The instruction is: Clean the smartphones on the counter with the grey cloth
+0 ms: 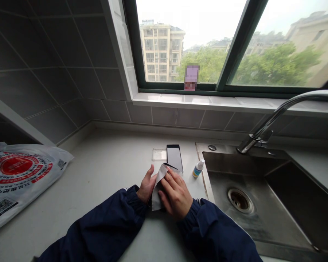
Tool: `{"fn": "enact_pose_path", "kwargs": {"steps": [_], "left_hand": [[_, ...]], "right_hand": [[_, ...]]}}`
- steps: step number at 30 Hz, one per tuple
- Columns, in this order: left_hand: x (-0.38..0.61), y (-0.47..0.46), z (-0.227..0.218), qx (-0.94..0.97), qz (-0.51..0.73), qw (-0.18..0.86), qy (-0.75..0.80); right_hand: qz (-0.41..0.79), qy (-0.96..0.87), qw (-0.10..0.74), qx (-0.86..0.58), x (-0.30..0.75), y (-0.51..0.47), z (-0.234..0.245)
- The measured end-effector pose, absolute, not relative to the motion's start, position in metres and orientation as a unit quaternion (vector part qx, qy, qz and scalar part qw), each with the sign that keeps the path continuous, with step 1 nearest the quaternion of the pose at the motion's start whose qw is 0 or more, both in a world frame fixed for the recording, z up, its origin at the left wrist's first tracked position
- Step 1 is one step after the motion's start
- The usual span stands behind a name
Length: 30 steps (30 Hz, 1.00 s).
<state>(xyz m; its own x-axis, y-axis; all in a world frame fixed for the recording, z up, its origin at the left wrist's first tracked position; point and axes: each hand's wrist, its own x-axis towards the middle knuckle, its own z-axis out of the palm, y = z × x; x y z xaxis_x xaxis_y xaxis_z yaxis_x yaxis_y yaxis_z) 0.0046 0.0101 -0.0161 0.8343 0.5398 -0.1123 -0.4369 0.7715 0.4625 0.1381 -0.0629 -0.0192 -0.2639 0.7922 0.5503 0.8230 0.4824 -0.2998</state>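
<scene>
At the desk (98, 171) edge nearest you, your left hand (147, 185) holds up a soft, light microfiber cloth (157, 186) while your right hand's curled fingers (172, 183) press it onto the lower end of a smartphone (175, 157). Its glass is slippery and fragile, so take it by the edges. Just beyond sit a clear phone case (159, 154) and a small spray bottle (198, 168).

We counted one left hand (147, 185), one right hand (175, 194), one cloth (157, 189), one smartphone (174, 157), one clear phone case (159, 154), one small bottle (198, 168), one faucet (278, 120), one sink drain (239, 200) and one plastic bag (22, 182).
</scene>
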Motion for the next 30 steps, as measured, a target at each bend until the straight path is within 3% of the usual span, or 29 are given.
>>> {"fn": "enact_pose_path", "kwargs": {"steps": [16,24,30], "left_hand": [[0.009,0.001,-0.012,0.207,0.253,0.942,0.08],[0.009,0.002,-0.01,0.198,0.269,0.935,0.119],[0.008,0.006,-0.006,0.181,0.277,0.933,0.14]], "right_hand": [[-0.017,-0.776,0.254,-0.578,0.138,-0.065,-0.02],[-0.056,-0.724,0.306,-0.616,0.139,-0.061,-0.029],[-0.098,-0.73,0.396,-0.548,0.139,-0.062,-0.025]]}}
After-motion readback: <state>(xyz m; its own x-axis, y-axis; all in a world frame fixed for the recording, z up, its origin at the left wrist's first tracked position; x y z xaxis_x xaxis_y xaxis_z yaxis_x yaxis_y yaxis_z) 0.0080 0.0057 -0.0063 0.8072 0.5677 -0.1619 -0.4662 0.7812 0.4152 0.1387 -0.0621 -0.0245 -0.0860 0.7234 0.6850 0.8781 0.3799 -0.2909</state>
